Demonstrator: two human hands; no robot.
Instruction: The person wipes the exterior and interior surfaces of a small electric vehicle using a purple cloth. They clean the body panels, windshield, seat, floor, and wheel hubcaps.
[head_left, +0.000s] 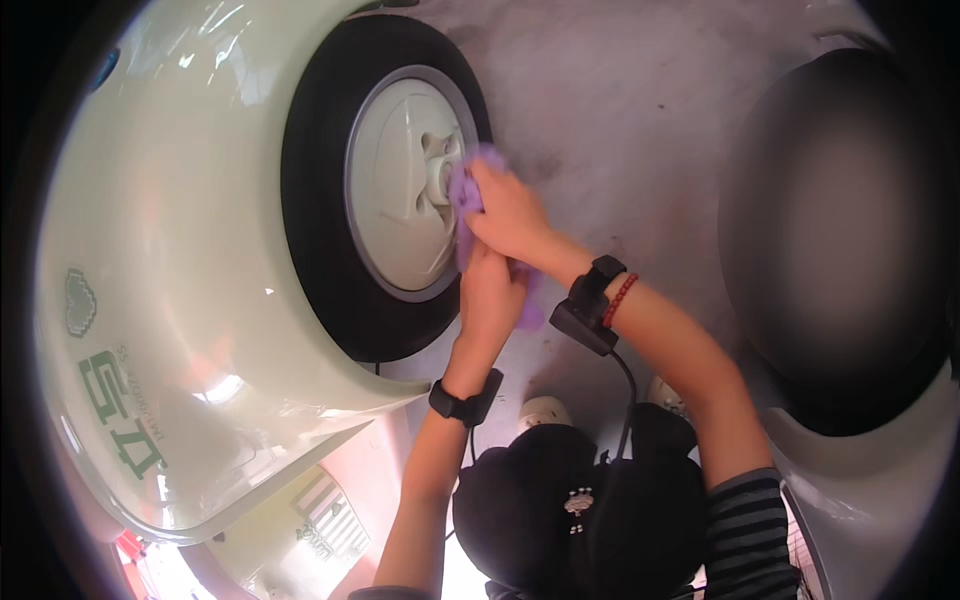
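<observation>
A purple cloth (466, 196) is bunched in my right hand (510, 214), against the right side of a cream wheel cover (397, 247). My left hand (491, 289) is just below, its fingers against the same cloth, part of which hangs behind it; how firmly it grips is partly hidden. The cover has a grey rim and sits inside a black tyre (319, 187). Around the tyre curves the glossy cream body panel (187, 187) of a vehicle, with green markings on it. Both wrists wear black strapped devices with cables.
A second dark tyre (817, 405), its middle blurred, stands at the right beside a pale body panel (862, 480). Grey, stained floor (622, 135) lies between the wheels. Another cream panel with striped markings (315, 517) is at the lower left. My light shoes (544, 412) are below my hands.
</observation>
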